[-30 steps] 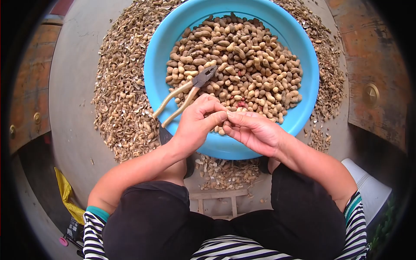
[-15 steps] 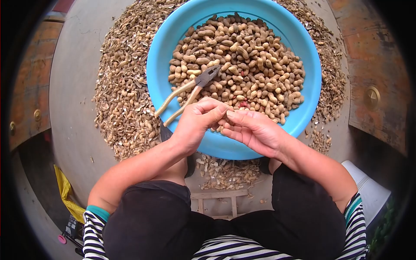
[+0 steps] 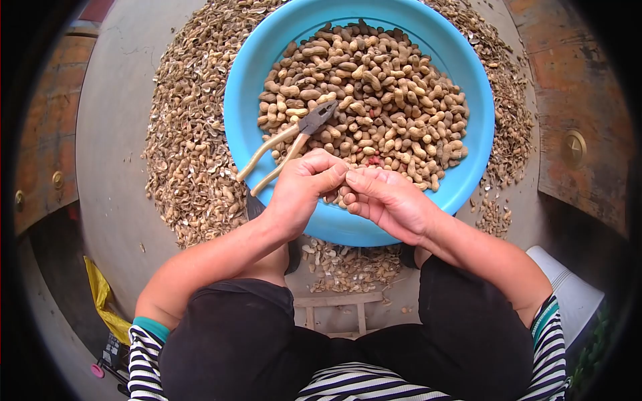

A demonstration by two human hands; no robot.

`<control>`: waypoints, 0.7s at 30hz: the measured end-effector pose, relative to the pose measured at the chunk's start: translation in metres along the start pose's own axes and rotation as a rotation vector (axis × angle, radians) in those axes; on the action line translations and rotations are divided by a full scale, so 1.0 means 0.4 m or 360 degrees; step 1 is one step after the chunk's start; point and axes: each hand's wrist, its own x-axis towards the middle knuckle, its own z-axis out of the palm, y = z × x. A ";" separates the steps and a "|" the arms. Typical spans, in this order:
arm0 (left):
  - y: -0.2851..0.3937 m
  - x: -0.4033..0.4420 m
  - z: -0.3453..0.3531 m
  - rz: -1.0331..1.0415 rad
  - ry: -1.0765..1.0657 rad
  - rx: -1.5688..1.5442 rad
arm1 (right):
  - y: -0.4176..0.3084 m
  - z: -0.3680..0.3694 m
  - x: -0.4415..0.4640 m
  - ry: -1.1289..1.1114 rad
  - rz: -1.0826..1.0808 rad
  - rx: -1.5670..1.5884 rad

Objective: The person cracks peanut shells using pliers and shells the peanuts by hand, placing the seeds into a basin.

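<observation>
My left hand (image 3: 306, 187) and my right hand (image 3: 386, 199) meet over the near part of a blue basin (image 3: 241, 127). Their thumbs and fingertips are pinched together around what looks like a peanut, mostly hidden by the fingers. Many unshelled peanuts (image 3: 374, 80) fill the basin's middle, with a few small red bits among them. Pliers (image 3: 301, 137) with pale yellow handles lie across the peanuts just beyond my left hand, jaws pointing away and handle ends at the basin's left rim.
Broken peanut shells (image 3: 194, 134) are heaped on the floor left of the basin, with more shells (image 3: 511, 127) on the right and between my feet (image 3: 351, 264). Wooden doors (image 3: 575, 100) stand at the sides. A yellow bag (image 3: 103, 297) lies left, a white container (image 3: 568, 291) right.
The fingers of my right hand have curled in more toward my left fingertips. Both hands stay in nearly the same place, and the pliers still lie on the peanuts.
</observation>
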 end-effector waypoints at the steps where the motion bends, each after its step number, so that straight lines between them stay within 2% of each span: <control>1: 0.001 -0.001 0.000 -0.0026 0.0017 -0.0007 | -0.001 0.004 -0.001 0.0012 -0.0010 -0.0046; 7: -0.003 -0.004 -0.006 -0.0284 -0.0038 -0.0338 | -0.002 0.025 -0.007 0.0120 -0.0008 -0.0161; 13: 0.000 -0.005 -0.018 -0.0338 -0.0086 -0.0439 | 0.006 0.029 -0.003 0.0195 -0.0022 -0.0317; 21: 0.011 -0.007 -0.008 -0.0445 0.0017 -0.0812 | -0.007 0.008 -0.009 0.0177 0.0085 -0.0193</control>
